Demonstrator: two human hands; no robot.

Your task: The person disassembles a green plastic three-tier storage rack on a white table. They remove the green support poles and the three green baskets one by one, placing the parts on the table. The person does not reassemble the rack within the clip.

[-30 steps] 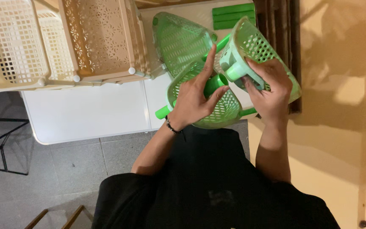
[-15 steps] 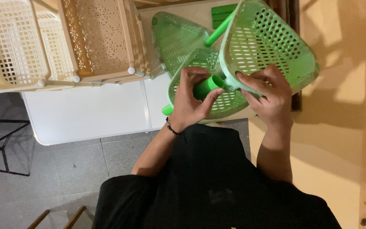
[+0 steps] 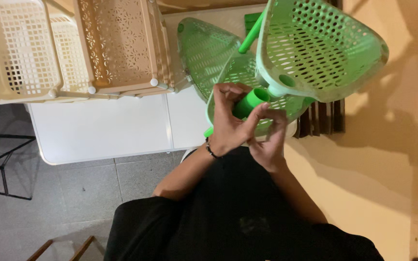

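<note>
Closest to the camera, the person's black-clad lap fills the bottom of the view, with both forearms reaching up from it. The left hand (image 3: 231,123), a dark band at its wrist, is wrapped around a short bright green tube (image 3: 248,101), fingers curled over it and thumb pressed along its side. The right hand (image 3: 267,137) sits just beside and slightly below the left, its fingers touching the underside of the same tube; the two hands are close together, nearly touching.

The tube's open end meets a corner socket of a green perforated basket (image 3: 320,48), which is tilted up and held in the air above the hands. Behind the hands lies a second green basket (image 3: 240,72) of the same kind, resting at the edge of the white table (image 3: 102,128), with a longer green tube (image 3: 250,35) slanting across it. A third green basket (image 3: 201,46) lies farther back on the table.

To the left, stacked beige lattice baskets (image 3: 73,43) occupy the table's far side. Grey floor tiles (image 3: 73,193) show below the table.
</note>
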